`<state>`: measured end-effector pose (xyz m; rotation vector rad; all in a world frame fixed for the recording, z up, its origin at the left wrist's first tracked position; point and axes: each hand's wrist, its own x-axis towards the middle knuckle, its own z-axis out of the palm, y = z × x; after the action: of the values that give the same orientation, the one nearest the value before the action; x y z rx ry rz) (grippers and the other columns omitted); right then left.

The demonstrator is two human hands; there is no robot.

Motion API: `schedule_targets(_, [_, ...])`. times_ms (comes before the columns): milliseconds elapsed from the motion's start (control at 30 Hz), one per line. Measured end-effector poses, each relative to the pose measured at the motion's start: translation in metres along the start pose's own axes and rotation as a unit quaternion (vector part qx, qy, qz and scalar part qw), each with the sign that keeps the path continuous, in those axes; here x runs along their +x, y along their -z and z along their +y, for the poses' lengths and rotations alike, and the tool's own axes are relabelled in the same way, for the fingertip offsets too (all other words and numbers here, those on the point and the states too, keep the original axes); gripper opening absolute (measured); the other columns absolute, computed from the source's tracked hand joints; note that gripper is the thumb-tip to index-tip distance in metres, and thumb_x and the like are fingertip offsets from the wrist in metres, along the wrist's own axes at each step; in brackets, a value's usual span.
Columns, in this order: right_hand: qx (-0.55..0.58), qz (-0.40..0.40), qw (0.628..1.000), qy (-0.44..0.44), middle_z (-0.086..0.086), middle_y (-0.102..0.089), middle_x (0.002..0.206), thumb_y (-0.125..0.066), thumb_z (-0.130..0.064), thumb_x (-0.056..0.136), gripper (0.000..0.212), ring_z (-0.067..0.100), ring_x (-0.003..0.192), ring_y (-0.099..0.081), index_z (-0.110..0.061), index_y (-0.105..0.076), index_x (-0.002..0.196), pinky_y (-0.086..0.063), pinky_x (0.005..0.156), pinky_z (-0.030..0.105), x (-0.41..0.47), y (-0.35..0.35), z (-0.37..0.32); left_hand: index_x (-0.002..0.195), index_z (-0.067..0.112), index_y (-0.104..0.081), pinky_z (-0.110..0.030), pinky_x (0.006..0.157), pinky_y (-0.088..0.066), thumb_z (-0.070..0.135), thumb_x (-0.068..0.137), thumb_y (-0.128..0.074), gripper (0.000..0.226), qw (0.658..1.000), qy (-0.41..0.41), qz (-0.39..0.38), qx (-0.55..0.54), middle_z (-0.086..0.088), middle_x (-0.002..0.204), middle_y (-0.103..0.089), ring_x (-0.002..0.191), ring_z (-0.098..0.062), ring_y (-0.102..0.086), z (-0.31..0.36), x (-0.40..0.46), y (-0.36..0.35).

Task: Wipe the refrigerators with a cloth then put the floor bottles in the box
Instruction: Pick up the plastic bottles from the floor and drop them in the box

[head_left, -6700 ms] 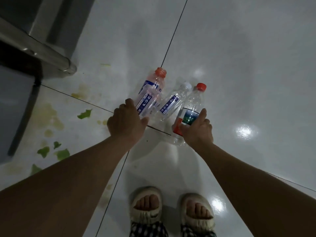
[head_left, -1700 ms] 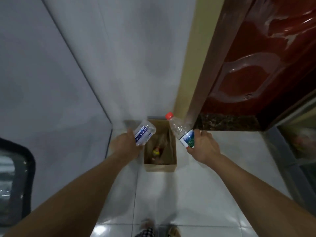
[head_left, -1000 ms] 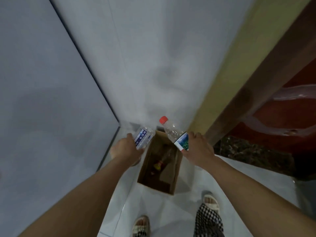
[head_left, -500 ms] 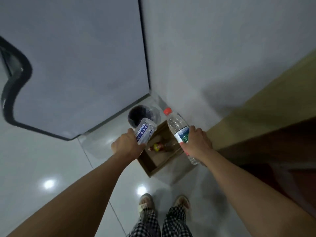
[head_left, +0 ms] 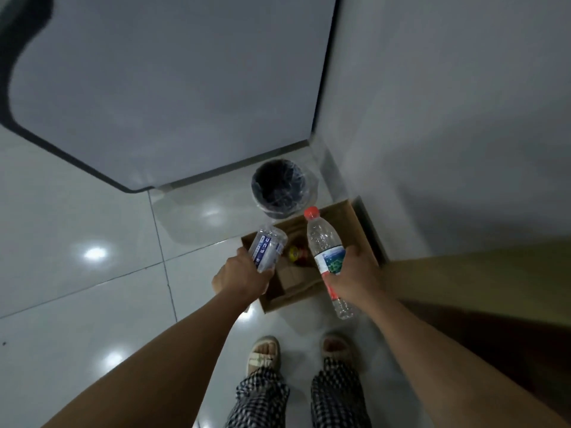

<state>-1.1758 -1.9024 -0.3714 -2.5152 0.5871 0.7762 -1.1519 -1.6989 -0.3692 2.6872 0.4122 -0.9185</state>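
Note:
An open cardboard box (head_left: 346,222) stands on the floor against the wall, with a bottle with a yellow and red top (head_left: 296,254) lying inside. My left hand (head_left: 242,278) grips clear bottles with blue-and-white labels (head_left: 266,248) over the box's left edge; how many it holds is unclear. My right hand (head_left: 355,278) grips a clear bottle with a red cap and green-blue label (head_left: 324,242) by its middle, tilted, above the box's right side.
A round bin lined with a dark bag (head_left: 279,188) stands just behind the box. A grey refrigerator (head_left: 173,88) rises at the left, a white wall (head_left: 448,118) at the right. My sandalled feet (head_left: 262,356) are on the glossy tile floor (head_left: 77,273).
The view has tilted down and closer to the box. Both hands have stayed over it, each gripping its bottles; the red-capped bottle has tipped more upright.

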Motion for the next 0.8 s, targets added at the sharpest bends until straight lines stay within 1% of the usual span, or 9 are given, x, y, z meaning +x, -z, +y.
schedule_targets(100, [-0.007, -0.042, 0.999, 0.005, 0.012, -0.051, 0.127, -0.070, -0.041, 0.079, 0.066, 0.029, 0.115, -0.052, -0.011, -0.039, 0.129, -0.043, 0.084, 0.031, 0.036, -0.029, 0.009, 0.115, 0.015, -0.046, -0.039, 0.080, -0.053, 0.056, 0.078, -0.060, 0.057, 0.999, 0.035, -0.004, -0.024, -0.008, 0.107, -0.063, 0.093, -0.028, -0.062, 0.007, 0.025, -0.036])
schedule_targets(200, [-0.015, -0.066, 0.998, 0.014, 0.011, -0.052, 0.126, -0.071, -0.042, 0.079, 0.065, 0.029, 0.113, -0.055, -0.012, -0.040, 0.127, -0.043, 0.081, 0.030, 0.074, -0.058, 0.021, 0.115, 0.014, -0.046, -0.040, 0.081, -0.052, 0.054, 0.078, -0.061, 0.057, 0.996, 0.070, -0.007, -0.050, -0.009, 0.108, -0.063, 0.094, -0.028, -0.062, 0.011, 0.051, -0.077])
schedule_targets(300, [-0.016, -0.091, 0.995, 0.021, 0.009, -0.055, 0.123, -0.072, -0.044, 0.077, 0.064, 0.029, 0.110, -0.057, -0.014, -0.043, 0.125, -0.046, 0.083, 0.033, 0.113, -0.091, 0.035, 0.115, 0.014, -0.045, -0.041, 0.082, -0.053, 0.053, 0.076, -0.064, 0.058, 0.993, 0.100, -0.010, -0.063, -0.009, 0.109, -0.062, 0.095, -0.028, -0.061, 0.014, 0.082, -0.122])
schedule_targets(433, [-0.018, -0.107, 0.994, 0.021, 0.010, -0.058, 0.121, -0.071, -0.047, 0.077, 0.061, 0.030, 0.109, -0.058, -0.013, -0.045, 0.122, -0.043, 0.078, 0.030, 0.167, -0.133, 0.049, 0.117, 0.012, -0.045, -0.038, 0.080, -0.053, 0.050, 0.076, -0.066, 0.059, 0.987, 0.133, 0.006, -0.088, -0.010, 0.111, -0.061, 0.098, -0.029, -0.061, 0.015, 0.130, -0.175])
schedule_targets(533, [-0.008, -0.112, 0.994, 0.007, 0.010, -0.059, 0.120, -0.070, -0.047, 0.078, 0.061, 0.030, 0.106, -0.059, -0.012, -0.045, 0.121, -0.042, 0.075, 0.029, 0.205, -0.170, 0.058, 0.118, 0.012, -0.045, -0.038, 0.080, -0.053, 0.052, 0.078, -0.063, 0.059, 0.980, 0.150, 0.021, -0.129, -0.010, 0.112, -0.061, 0.098, -0.027, -0.060, 0.012, 0.164, -0.214])
schedule_targets(633, [0.018, -0.119, 0.993, -0.011, 0.010, -0.058, 0.120, -0.071, -0.047, 0.078, 0.064, 0.029, 0.105, -0.060, -0.013, -0.045, 0.125, -0.051, 0.083, 0.035, 0.236, -0.207, 0.059, 0.121, 0.013, -0.045, -0.034, 0.076, -0.052, 0.053, 0.079, -0.063, 0.061, 0.974, 0.173, 0.021, -0.142, -0.009, 0.113, -0.059, 0.098, -0.026, -0.061, 0.008, 0.193, -0.249])
schedule_targets(667, [0.018, -0.115, 0.993, -0.012, 0.010, -0.058, 0.120, -0.070, -0.048, 0.077, 0.064, 0.030, 0.105, -0.060, -0.013, -0.046, 0.125, -0.051, 0.084, 0.036, 0.244, -0.218, 0.058, 0.122, 0.013, -0.045, -0.033, 0.074, -0.051, 0.053, 0.079, -0.063, 0.061, 0.974, 0.179, 0.021, -0.141, -0.010, 0.114, -0.059, 0.100, -0.026, -0.060, 0.006, 0.200, -0.259])
schedule_targets(733, [0.009, -0.107, 0.994, -0.001, 0.011, -0.059, 0.121, -0.069, -0.049, 0.078, 0.065, 0.031, 0.107, -0.059, -0.012, -0.046, 0.126, -0.049, 0.084, 0.035, 0.258, -0.238, 0.057, 0.123, 0.011, -0.045, -0.034, 0.076, -0.050, 0.053, 0.080, -0.062, 0.062, 0.973, 0.180, 0.021, -0.146, -0.012, 0.117, -0.057, 0.103, -0.028, -0.059, 0.001, 0.216, -0.278])
schedule_targets(800, [0.008, -0.103, 0.994, 0.016, 0.012, -0.059, 0.121, -0.067, -0.049, 0.079, 0.065, 0.032, 0.109, -0.059, -0.011, -0.045, 0.128, -0.050, 0.088, 0.038, 0.269, -0.256, 0.059, 0.124, 0.010, -0.044, -0.034, 0.075, -0.049, 0.051, 0.082, -0.061, 0.061, 0.970, 0.184, 0.022, -0.156, -0.013, 0.119, -0.056, 0.104, -0.029, -0.059, -0.004, 0.230, -0.294])
